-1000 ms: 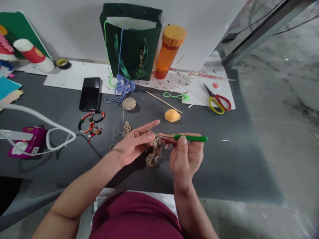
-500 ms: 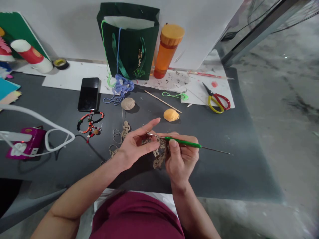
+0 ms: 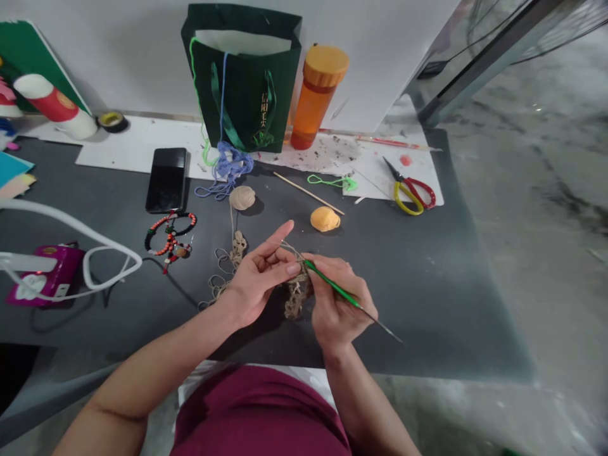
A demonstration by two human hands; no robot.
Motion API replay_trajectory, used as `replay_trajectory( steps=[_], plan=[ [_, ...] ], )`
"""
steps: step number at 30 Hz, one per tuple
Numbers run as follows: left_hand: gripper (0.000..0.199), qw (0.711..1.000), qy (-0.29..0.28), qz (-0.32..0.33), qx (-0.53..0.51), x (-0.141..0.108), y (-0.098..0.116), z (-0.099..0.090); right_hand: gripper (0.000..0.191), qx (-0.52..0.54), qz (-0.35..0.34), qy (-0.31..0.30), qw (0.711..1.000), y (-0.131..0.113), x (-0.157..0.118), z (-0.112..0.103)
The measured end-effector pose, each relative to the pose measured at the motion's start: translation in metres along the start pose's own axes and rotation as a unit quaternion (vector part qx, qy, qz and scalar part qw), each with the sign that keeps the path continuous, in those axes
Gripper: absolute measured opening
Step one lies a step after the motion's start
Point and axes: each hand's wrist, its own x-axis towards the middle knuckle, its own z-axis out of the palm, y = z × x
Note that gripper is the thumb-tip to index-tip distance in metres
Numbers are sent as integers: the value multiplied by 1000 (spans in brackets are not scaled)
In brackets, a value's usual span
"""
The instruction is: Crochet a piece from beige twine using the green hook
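The landmark is the beige yarn ball [image 3: 242,197] on the worktop [image 3: 427,304]. Nearer the person than this ball, the left hand [image 3: 259,275] has its grip closed on the beige crochet piece [image 3: 295,297]. To the ball's right and nearer, the right hand [image 3: 339,304] has its grip around the green-handled hook [image 3: 332,284]; its tip seems to be at the piece, partly hidden by fingers.

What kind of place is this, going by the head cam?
Probably a craft corner at a desk, perhaps at home or in a small studio: a green-handled hook in the right hand, a beige yarn ball, and scissors on a paint-spotted white board.
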Motion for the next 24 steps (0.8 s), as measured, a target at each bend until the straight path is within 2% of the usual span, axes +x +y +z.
replay_trajectory(
  steps=[2,6,11,14,16,18,19,21,24],
  plan=[
    [67,1000,-13,2,3,-1,1,-1,18,15,50,14,999,-2,-1,0],
    [69,1000,-21,-8,6,0,3,-3,6,-32,134,48,989,-4,-7,-3],
    [65,999,-40,11,22,1,2,-5,4,-15,158,48,986,-3,-6,-6],
    [68,997,-40,35,52,0,1,-4,8,24,129,-7,991,-4,0,-5],
    [74,995,-20,61,77,-1,-1,-3,19,29,66,-38,997,-5,3,-3],
    [81,994,-4,76,79,-2,-2,-2,29,10,10,-32,999,-6,3,-1],
    [83,995,-2,71,67,-2,-2,-2,31,7,3,-19,1000,-7,3,1],
    [82,999,-9,34,26,-2,-2,-1,26,38,45,11,998,-8,1,4],
    [74,998,-25,-32,-38,-1,0,0,10,144,159,49,976,-8,-2,8]
  ],
)
